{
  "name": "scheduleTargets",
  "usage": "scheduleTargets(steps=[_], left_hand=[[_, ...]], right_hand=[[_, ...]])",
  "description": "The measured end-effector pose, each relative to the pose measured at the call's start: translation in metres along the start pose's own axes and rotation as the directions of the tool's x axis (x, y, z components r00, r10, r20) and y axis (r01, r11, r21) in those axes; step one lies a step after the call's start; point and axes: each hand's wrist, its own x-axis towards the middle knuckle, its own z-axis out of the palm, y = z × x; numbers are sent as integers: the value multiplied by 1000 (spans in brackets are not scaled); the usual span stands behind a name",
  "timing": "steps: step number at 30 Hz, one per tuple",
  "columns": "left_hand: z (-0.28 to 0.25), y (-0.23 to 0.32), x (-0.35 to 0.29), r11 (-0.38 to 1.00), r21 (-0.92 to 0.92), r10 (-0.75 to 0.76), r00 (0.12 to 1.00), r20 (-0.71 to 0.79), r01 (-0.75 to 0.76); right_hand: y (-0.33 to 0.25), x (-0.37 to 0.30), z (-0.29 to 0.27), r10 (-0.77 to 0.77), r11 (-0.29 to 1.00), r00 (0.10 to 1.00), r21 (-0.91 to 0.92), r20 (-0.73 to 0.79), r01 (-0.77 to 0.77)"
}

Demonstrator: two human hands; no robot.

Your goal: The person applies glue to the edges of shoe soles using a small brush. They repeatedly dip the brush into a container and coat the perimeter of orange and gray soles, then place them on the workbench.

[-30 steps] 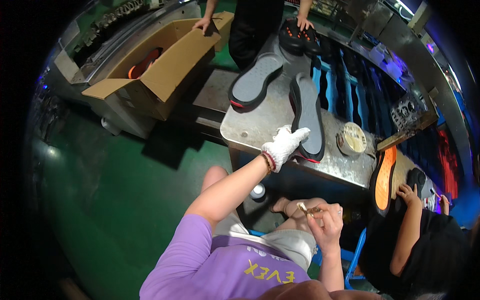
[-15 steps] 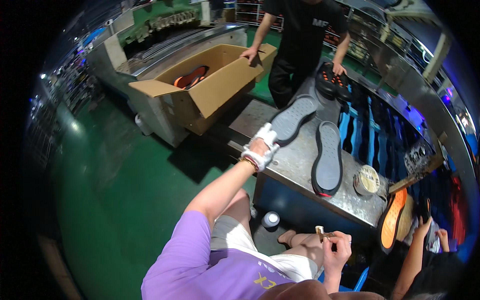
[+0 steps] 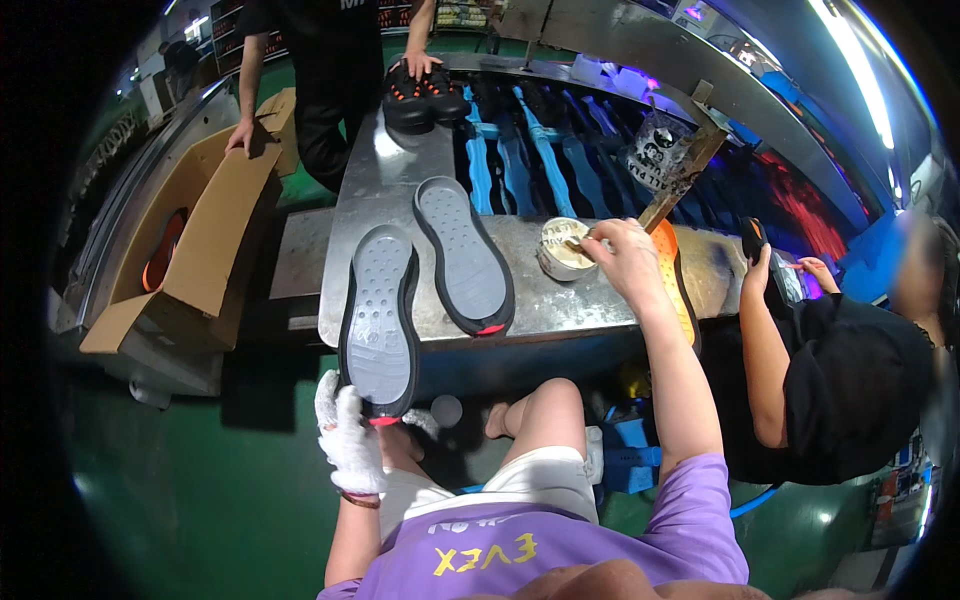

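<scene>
My left hand [image 3: 350, 435], in a white glove, grips the near end of a grey shoe sole [image 3: 380, 325] with a black rim and a red tip. The sole's far part lies over the metal table, and its near end juts past the edge. Bare, my right hand [image 3: 628, 258] pinches a short brush [image 3: 578, 244] over a cup of pale paste [image 3: 566, 262]. The brush's tip is down in the cup and hard to see. Between the cup and the held sole, a second grey sole [image 3: 465, 260] lies on the table.
Across the metal table [image 3: 375, 175], a person in black [image 3: 325, 70] touches black shoes [image 3: 420, 100] and an open carton [image 3: 215, 240]. Blue straps [image 3: 515, 165] run behind the table. An orange sole [image 3: 678, 280] and another person [image 3: 840, 385] are at the right.
My right hand has moved up from near my lap to the cup. My left hand has drawn the held sole nearer, over the table's edge. The view has turned to the right.
</scene>
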Motion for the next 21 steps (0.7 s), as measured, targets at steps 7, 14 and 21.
scheduleTargets(steps=[7, 14, 21], left_hand=[[7, 5, 25, 861, -360, -342, 933, 115, 360], [7, 0, 34, 864, -291, -399, 912, 100, 410], [19, 8, 40, 834, -272, -453, 878, 158, 479]], right_hand=[[14, 21, 50, -10, 923, 933, -355, 359, 147], [25, 7, 69, -176, 896, 957, -365, 232, 253], [22, 12, 36, -219, 933, 946, -234, 238, 274]])
